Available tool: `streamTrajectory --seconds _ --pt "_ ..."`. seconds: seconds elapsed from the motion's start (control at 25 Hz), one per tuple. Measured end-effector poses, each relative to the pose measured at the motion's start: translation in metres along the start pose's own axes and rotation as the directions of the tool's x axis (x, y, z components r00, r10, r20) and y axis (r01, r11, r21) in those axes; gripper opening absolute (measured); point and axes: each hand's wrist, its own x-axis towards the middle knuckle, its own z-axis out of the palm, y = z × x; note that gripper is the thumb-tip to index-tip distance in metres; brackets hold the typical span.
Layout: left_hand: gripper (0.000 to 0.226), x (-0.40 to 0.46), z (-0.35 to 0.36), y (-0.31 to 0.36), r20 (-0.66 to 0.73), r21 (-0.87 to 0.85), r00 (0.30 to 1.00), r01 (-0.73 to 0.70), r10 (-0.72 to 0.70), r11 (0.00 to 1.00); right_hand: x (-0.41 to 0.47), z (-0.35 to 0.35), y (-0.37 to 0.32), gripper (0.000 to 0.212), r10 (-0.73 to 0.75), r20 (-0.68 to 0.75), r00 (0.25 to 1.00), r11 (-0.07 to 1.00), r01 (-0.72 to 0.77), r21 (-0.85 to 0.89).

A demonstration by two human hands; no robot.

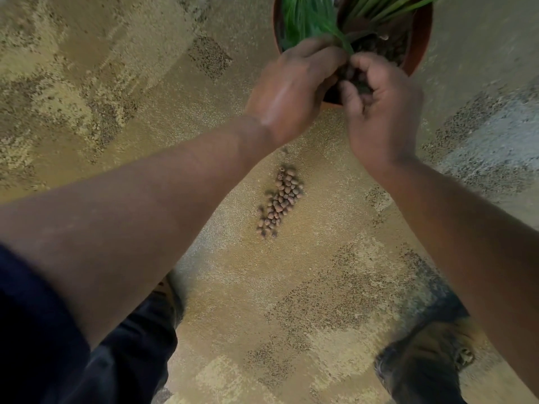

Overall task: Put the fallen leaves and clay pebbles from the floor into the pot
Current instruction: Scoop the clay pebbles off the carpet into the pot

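Note:
A terracotta pot (421, 33) with a green plant (306, 18) stands at the top of the view, brown clay pebbles inside it. Both my hands are cupped together over its near rim. My left hand (294, 91) curls its fingers around a clump of clay pebbles (348, 72), and my right hand (382, 112) curls against the same clump from the other side. A pile of several clay pebbles (280, 201) lies on the carpet below my hands. No fallen leaves show on the floor.
The floor is a tan and grey patterned carpet (116, 83). My dark trouser leg (131, 345) and left shoe are at the bottom left, my right shoe (425, 357) at the bottom right.

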Motion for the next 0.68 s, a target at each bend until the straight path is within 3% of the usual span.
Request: streamTrajectory --seconds 0.2,0.36,0.44,0.52,0.56,0.64,0.68 --pt "0.019 -0.005 0.003 0.001 -0.104 -0.096 0.995 -0.015 0.005 0.995 -0.003 0.002 0.000 0.026 0.004 -0.011 1.000 1.000 -0.005 -0.023" --pt "0.013 -0.024 0.013 0.005 -0.195 -0.044 0.980 -0.053 0.043 0.998 -0.027 0.004 -0.010 0.015 -0.248 -0.106 0.963 0.964 0.233 -0.130" --pt "0.016 -0.044 0.018 -0.001 -0.214 0.027 0.977 -0.013 0.018 1.000 -0.048 0.009 -0.010 0.015 -0.262 -0.004 0.965 0.954 0.259 -0.150" --pt "0.029 -0.070 0.025 -0.011 -0.061 0.025 0.996 0.062 -0.061 0.998 -0.070 0.016 -0.007 0.014 -0.078 0.224 0.971 0.986 0.108 -0.125" --pt "0.039 -0.085 0.029 -0.015 0.107 0.023 0.985 0.131 -0.133 0.991 -0.079 0.022 -0.004 0.016 0.040 0.344 0.938 0.991 0.007 -0.135" --pt "0.059 -0.108 0.039 -0.019 0.444 0.093 0.860 0.234 -0.251 0.968 -0.093 0.036 0.004 0.028 0.193 0.502 0.843 0.975 -0.107 -0.196" --pt "0.066 -0.114 0.046 -0.021 0.534 0.131 0.801 0.240 -0.272 0.962 -0.096 0.043 0.007 0.033 0.226 0.542 0.809 0.969 -0.129 -0.211"
